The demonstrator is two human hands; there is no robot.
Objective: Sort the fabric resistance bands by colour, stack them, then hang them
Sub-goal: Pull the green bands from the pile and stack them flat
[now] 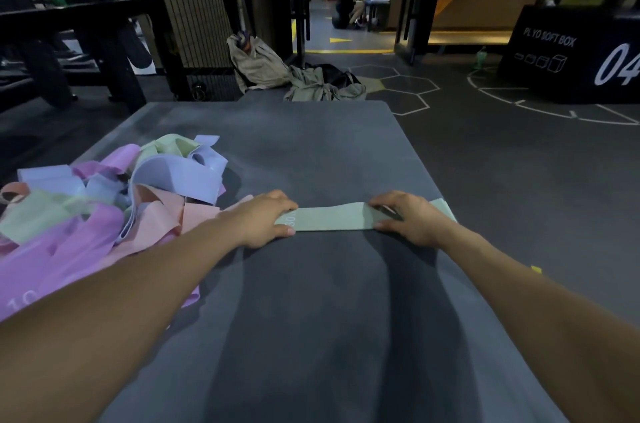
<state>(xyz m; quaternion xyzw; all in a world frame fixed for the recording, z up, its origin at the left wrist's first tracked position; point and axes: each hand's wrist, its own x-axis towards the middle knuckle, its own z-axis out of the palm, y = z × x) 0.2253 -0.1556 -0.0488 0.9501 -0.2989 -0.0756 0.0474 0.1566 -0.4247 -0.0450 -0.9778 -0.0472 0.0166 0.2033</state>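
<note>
Support surface: flat dark grey matte table top. At 9 o'clock, touching the left edge, a loose tangled heap of fabric resistance bands in pink, lilac, peach and pale green. At centre, toward 3 o'clock, one pale green fabric band lies flat, apart from the heap.

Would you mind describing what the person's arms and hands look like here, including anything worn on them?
Both forearms are bare up to the frame edge: no sleeves show. The left hand and right hand wear no gloves, and no rings, watch or wristband can be seen. No markings are visible on either arm.
</note>
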